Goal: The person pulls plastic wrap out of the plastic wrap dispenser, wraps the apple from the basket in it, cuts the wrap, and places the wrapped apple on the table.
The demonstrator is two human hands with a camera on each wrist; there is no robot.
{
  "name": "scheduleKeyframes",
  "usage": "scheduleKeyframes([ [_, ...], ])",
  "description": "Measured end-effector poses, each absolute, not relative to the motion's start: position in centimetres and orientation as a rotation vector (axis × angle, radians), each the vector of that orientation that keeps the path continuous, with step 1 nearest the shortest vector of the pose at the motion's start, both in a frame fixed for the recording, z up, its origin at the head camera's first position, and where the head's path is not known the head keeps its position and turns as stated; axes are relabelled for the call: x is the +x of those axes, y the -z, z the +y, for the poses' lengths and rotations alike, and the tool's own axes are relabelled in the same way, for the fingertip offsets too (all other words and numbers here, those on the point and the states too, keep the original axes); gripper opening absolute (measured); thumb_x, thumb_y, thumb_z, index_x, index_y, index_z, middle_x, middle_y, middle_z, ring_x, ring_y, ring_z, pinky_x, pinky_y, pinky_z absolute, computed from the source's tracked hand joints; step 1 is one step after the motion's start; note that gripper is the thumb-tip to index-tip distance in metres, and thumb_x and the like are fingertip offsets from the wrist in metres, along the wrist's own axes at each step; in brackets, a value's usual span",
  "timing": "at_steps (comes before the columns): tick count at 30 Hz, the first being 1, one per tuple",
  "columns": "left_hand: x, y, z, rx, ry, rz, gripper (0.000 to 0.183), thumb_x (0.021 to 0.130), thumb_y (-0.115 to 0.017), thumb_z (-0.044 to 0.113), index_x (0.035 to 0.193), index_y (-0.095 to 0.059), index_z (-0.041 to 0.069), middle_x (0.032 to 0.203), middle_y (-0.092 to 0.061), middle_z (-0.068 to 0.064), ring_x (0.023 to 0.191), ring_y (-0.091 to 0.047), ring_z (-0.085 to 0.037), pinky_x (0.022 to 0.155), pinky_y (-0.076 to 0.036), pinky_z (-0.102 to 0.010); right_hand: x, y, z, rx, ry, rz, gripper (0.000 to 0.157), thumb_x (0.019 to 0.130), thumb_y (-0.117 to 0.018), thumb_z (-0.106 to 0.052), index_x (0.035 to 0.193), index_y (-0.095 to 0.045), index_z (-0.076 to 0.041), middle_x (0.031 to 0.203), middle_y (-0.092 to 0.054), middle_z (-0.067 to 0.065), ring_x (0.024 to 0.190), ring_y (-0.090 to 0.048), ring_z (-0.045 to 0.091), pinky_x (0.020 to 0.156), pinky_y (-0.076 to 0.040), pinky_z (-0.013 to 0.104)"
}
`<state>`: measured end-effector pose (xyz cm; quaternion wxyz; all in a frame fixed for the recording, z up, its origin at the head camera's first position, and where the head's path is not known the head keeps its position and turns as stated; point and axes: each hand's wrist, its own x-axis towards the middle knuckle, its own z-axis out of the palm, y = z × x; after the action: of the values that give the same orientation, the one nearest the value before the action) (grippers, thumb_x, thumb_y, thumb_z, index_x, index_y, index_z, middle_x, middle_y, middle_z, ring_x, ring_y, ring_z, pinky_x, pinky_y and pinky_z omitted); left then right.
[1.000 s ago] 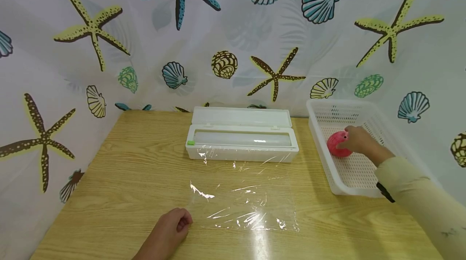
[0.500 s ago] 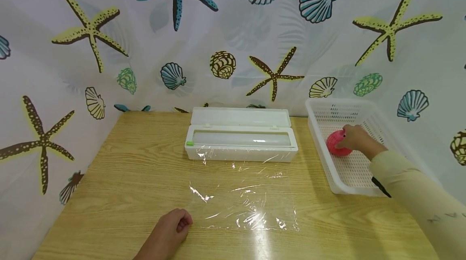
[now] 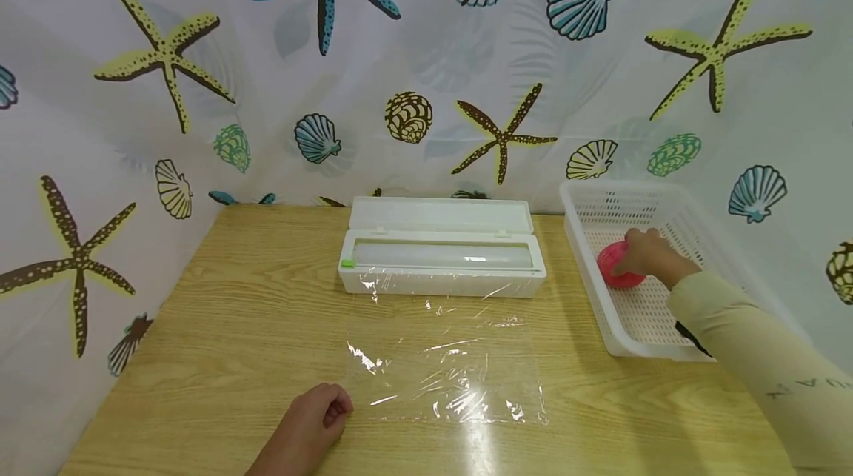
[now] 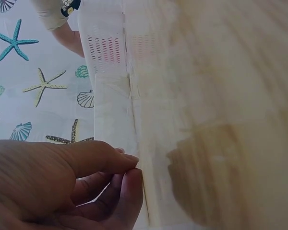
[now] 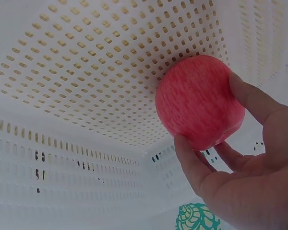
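At the near left of the table, my left hand (image 3: 313, 413) has its thumb and fingertips together at the near left corner of a clear sheet of plastic wrap (image 3: 453, 365). The left wrist view shows that left hand (image 4: 96, 177) pinching at the sheet's edge. The sheet lies spread toward me from a white wrap dispenser box (image 3: 440, 282), its lid raised at the back and a roll inside. Over in a white plastic basket (image 3: 616, 328), my right hand (image 3: 653, 254) grips a red apple (image 5: 199, 100), fingers and thumb around its sides, close to the basket floor.
A wooden table (image 3: 266, 298) carries the box and the basket. Behind hangs a white curtain (image 3: 426, 39) printed with starfish and shells. On the box's left front corner sits a small green piece (image 3: 348, 263). The basket's slotted walls rise around the right hand.
The right hand stays on the apple in the basket, its forearm shifting slightly to the left. The left hand, wrap and box keep their places.
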<state>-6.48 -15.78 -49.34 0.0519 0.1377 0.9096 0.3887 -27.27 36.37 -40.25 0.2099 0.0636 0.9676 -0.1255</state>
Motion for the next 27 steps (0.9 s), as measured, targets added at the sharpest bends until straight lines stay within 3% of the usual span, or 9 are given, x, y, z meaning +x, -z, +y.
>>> scheduleKeyframes([
  [5, -6.54, 49.3, -15.74, 0.421, -1.181, 2.762, 0.02, 0.077, -0.065, -0.008, 0.078, -0.059, 0.011, 0.074, -0.051, 0.008, 0.067, -0.046, -0.002, 0.059, -0.045, -0.021, -27.31, 40.0, 36.47, 0.153, 0.415, 2.648, 0.075, 0.072, -0.078, -0.023, 0.115, -0.029, 0.015, 0.102, -0.046, 0.032, 0.093, -0.048, 0.041, 0.084, -0.045, 0.053],
  [10, -6.61, 49.3, -15.7, 0.403, -1.173, 2.762, 0.021, 0.077, -0.065, -0.008, 0.078, -0.059, 0.012, 0.074, -0.051, 0.007, 0.067, -0.046, -0.002, 0.06, -0.045, -0.021, -27.52, 40.07, 36.43, 0.169, 0.443, 2.612, 0.085, 0.072, -0.078, -0.025, 0.123, -0.024, 0.015, 0.11, -0.042, 0.035, 0.099, -0.045, 0.044, 0.087, -0.043, 0.055],
  [27, -6.56, 49.13, -15.63, 0.398, -1.192, 2.751, 0.021, 0.077, -0.065, -0.009, 0.079, -0.058, 0.011, 0.076, -0.053, 0.005, 0.067, -0.047, -0.002, 0.06, -0.046, -0.021, -27.73, 40.5, 36.12, 0.154, 0.312, 2.666, 0.086, 0.067, -0.081, -0.035, 0.12, -0.033, 0.013, 0.104, -0.045, 0.032, 0.092, -0.047, 0.044, 0.076, -0.049, 0.052],
])
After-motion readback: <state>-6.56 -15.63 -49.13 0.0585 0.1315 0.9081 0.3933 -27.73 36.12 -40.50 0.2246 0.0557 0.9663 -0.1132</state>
